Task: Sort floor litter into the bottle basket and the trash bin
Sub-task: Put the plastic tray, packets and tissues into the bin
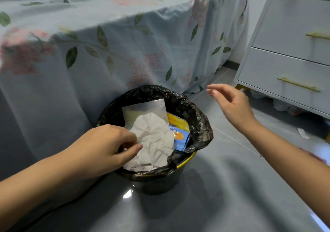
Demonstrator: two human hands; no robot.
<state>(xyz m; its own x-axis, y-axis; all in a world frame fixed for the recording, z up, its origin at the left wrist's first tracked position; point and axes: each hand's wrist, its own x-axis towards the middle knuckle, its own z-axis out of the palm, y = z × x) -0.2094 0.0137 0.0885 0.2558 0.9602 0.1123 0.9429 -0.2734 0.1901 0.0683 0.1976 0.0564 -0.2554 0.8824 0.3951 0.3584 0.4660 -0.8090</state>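
Note:
The trash bin (187, 157), yellow with a black liner bag, stands on the grey floor beside the bed. Inside it lie a crumpled white paper (153, 139), a silvery wrapper (142, 108) and a yellow and blue packet (180, 131). My left hand (105, 147) is over the bin's near-left rim, its thumb and fingers curled at the paper's edge; whether they still pinch it is unclear. My right hand (232, 105) hovers to the right of the bin, above the floor, with fingers relaxed and holding nothing. No bottle basket is in view.
A bed with a floral sheet (107, 44) hangs down to the floor behind and left of the bin. A white drawer cabinet (289, 62) with gold handles stands at the right. A small white scrap (303, 133) lies on the floor at the far right.

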